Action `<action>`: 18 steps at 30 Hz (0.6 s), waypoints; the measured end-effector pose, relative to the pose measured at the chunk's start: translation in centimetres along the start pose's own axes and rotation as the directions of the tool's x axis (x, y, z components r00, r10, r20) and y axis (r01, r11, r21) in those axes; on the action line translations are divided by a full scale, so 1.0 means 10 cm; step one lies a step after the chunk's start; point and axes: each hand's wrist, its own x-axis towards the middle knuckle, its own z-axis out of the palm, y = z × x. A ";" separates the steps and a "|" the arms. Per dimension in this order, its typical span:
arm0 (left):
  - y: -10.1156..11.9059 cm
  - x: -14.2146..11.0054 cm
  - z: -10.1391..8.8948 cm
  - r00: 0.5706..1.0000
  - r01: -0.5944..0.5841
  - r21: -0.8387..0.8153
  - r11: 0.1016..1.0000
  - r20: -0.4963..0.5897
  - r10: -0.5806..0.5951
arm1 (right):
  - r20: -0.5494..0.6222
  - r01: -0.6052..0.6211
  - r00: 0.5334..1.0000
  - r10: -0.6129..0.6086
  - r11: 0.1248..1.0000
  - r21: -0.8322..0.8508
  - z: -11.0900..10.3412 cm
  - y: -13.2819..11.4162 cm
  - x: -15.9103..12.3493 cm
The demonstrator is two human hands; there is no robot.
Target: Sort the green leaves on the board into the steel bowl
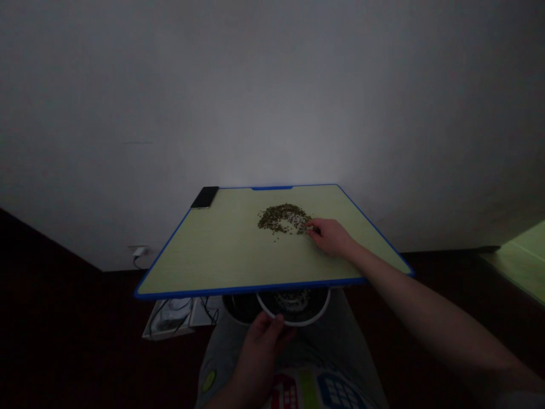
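Observation:
A loose pile of small greenish-brown grains or seeds [279, 213] lies on the pale yellow, blue-edged tabletop [221, 255]. Whitish bits [297, 220] are mixed in on its right side. My right hand [331, 236] is at the pile's right edge, thumb and forefinger drawn together; what they pinch, if anything, is too small to make out. Below the table's front edge, my left hand [261, 343] grips the near rim of a white-rimmed bowl [317, 319]. Pale bits [293, 298] show inside it, and the table hides its far side.
A dark phone [205, 197] lies at the table's back left corner. Another bowl [238, 309] sits partly hidden left of the held one, above my lap. On the floor at left are a white box with cables [168, 318] and a plugged-in charger [139, 251]. A wall stands behind.

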 end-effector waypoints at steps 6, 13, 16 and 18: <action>-0.01 0.01 0.01 1.000 -0.001 0.010 1.000 -0.014 0.001 | -0.030 -0.076 0.997 0.075 0.996 -0.038 -0.04 0.08 -0.03; 0.02 0.01 0.02 1.000 -0.021 0.020 1.000 0.017 0.021 | -0.053 -0.105 0.993 0.103 0.994 -0.027 -0.09 0.16 -0.06; 0.03 0.00 0.02 0.999 -0.024 0.031 0.999 0.028 0.024 | -0.048 -0.083 0.995 0.083 0.997 -0.002 -0.08 0.11 -0.04; 0.01 0.01 0.01 0.999 -0.029 0.032 0.999 0.032 0.028 | -0.040 -0.064 0.997 0.065 0.998 0.002 -0.06 0.05 -0.02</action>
